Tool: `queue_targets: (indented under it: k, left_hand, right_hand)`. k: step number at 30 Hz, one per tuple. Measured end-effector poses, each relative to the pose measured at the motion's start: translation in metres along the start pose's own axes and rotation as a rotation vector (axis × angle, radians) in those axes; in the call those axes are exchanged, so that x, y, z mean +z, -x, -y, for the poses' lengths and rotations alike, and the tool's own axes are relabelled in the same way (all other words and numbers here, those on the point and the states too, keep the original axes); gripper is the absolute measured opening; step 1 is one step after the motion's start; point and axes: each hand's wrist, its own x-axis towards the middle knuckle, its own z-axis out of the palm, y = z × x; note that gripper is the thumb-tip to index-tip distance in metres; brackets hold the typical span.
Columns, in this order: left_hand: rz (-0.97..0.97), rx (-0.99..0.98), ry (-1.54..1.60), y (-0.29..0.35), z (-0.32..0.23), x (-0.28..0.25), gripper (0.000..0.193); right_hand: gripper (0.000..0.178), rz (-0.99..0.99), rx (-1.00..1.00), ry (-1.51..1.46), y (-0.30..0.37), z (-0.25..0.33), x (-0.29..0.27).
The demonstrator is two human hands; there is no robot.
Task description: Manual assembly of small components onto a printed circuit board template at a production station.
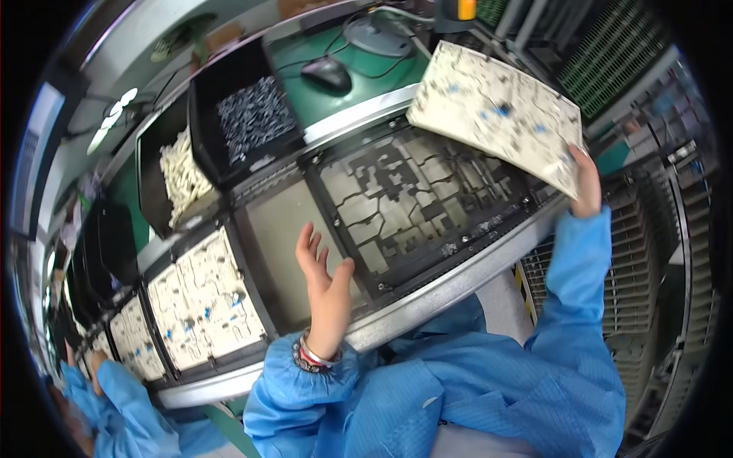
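Observation:
My right hand (586, 182) grips a cream-coloured circuit board panel (469, 91) by its right edge. The panel is dotted with blue and dark components and tilts in the air above the far right of a black fixture frame (427, 204) with irregular cutouts. My left hand (327, 288) is raised with fingers apart and holds nothing. It hovers over a bare grey section (279, 244) of the conveyor line, just left of the frame. Another populated cream panel (206, 301) lies in a frame farther left.
Behind the line stand a black bin of dark small parts (256, 118) and a black bin of cream parts (183, 175). A computer mouse (327, 75) rests on the green mat. A metal rail (443, 282) runs along the front. Slotted racks (622, 259) stand right; a co-worker's blue sleeve (126, 393) shows left.

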Motion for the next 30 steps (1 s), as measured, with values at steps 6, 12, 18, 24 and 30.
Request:
queue_targets:
  k: [6, 12, 18, 24, 30]
  left_hand:
    - [-0.045, 0.194, -0.120, -0.012, 0.005, -0.005, 0.058]
    - [-0.103, 0.154, -0.072, -0.006, 0.009, -0.009, 0.050]
    - [-0.101, 0.182, -0.107, -0.005, 0.006, -0.008, 0.047]
    - [0.262, 0.466, -0.825, -0.003, -0.013, 0.005, 0.033]
    - [0.400, 0.534, -1.064, -0.005, -0.005, 0.006, 0.042]
  right_hand:
    - [0.052, 0.326, 0.169, 0.060, 0.016, -0.009, 0.027]
    - [0.062, 0.581, 0.166, 0.216, 0.002, -0.030, 0.085]
    - [0.060, 0.576, 0.170, 0.373, -0.001, -0.043, 0.093]
    - [0.049, 0.485, -0.337, 1.290, -0.009, -0.039, 0.090]
    - [0.036, 0.757, -0.689, 1.449, 0.010, -0.046, 0.117]
